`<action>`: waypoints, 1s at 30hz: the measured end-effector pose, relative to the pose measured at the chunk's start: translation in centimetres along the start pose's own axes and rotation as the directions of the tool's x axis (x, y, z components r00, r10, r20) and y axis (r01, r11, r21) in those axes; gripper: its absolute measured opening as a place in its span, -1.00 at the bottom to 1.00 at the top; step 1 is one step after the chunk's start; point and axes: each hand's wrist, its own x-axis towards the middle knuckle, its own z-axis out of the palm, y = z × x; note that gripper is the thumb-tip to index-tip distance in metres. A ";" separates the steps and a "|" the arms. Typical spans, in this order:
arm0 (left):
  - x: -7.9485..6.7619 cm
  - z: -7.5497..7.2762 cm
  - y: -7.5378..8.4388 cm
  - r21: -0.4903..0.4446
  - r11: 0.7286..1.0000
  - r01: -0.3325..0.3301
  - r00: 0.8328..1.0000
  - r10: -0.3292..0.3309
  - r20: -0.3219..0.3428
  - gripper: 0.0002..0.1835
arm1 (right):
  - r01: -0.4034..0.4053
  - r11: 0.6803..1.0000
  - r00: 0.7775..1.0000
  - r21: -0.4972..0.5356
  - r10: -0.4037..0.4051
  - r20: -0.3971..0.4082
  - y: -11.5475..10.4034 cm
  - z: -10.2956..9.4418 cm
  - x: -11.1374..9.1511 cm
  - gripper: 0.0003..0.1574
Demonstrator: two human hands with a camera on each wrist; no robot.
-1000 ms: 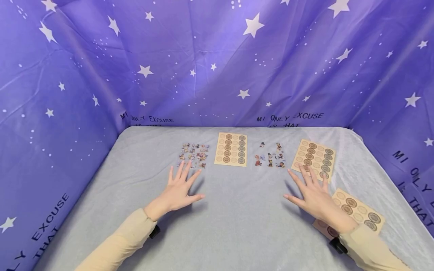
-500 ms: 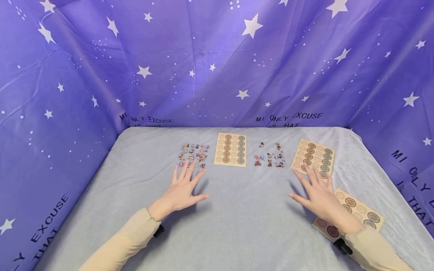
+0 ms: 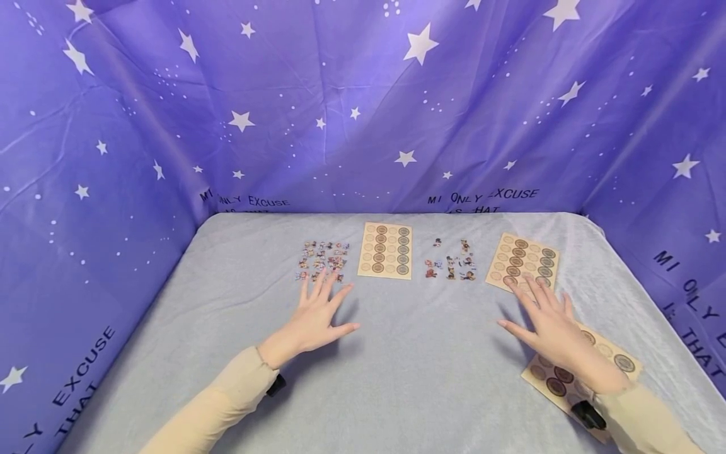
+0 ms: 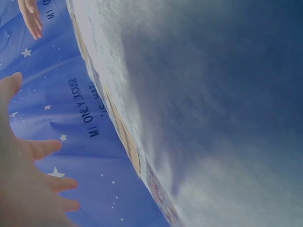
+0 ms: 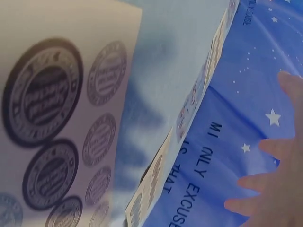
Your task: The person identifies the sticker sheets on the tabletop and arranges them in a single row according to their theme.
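My left hand (image 3: 313,318), fingers spread, hovers over the table just in front of a clear sticker sheet (image 3: 321,253) of small cartoon figures, its fingertips overlapping the near row in the head view. My right hand (image 3: 558,334) is also spread and holds nothing. Its fingertips overlap the near edge of a tan sheet of round seal stickers (image 3: 516,255). Beneath the right wrist lies another tan seal-sticker sheet (image 3: 558,381), partly hidden by hand and sleeve; this seal sheet (image 5: 71,94) looms large in the right wrist view. The left wrist view shows spread fingers (image 4: 45,149) apart from the table.
Between the hands, farther back, stands out a third tan seal-sticker sheet (image 3: 386,250). Right of it lies a second clear sheet with cartoon figures (image 3: 450,260), partly bare. A grey-blue cloth covers the table (image 3: 408,378), and a purple starry curtain (image 3: 363,94) encloses its back and sides.
Both spread hands have drifted to the right in the head view, the right one also slightly toward me. The sheets have stayed in place.
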 end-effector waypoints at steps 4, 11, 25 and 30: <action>0.4 0.0 0.5 0.012 1.000 -0.011 1.000 0.011 0.019 -0.17 | -0.007 1.000 1.000 0.028 0.007 -0.001 0.5 -0.4 -0.4 -0.06; 1.1 0.2 1.7 -0.046 0.999 -0.017 0.998 0.019 0.055 -0.21 | -0.038 0.997 0.999 0.065 0.038 0.003 1.4 -1.0 -1.1 -0.08; 2.9 1.2 3.9 -0.138 0.984 -0.108 0.993 0.114 0.031 -0.34 | -0.104 0.984 0.994 0.143 0.105 -0.003 3.9 -2.9 -1.9 -0.20; 3.7 1.5 4.9 -0.170 0.977 -0.126 0.991 0.131 0.018 -0.39 | -0.135 0.978 0.991 0.160 0.135 0.010 4.9 -3.5 -2.5 -0.23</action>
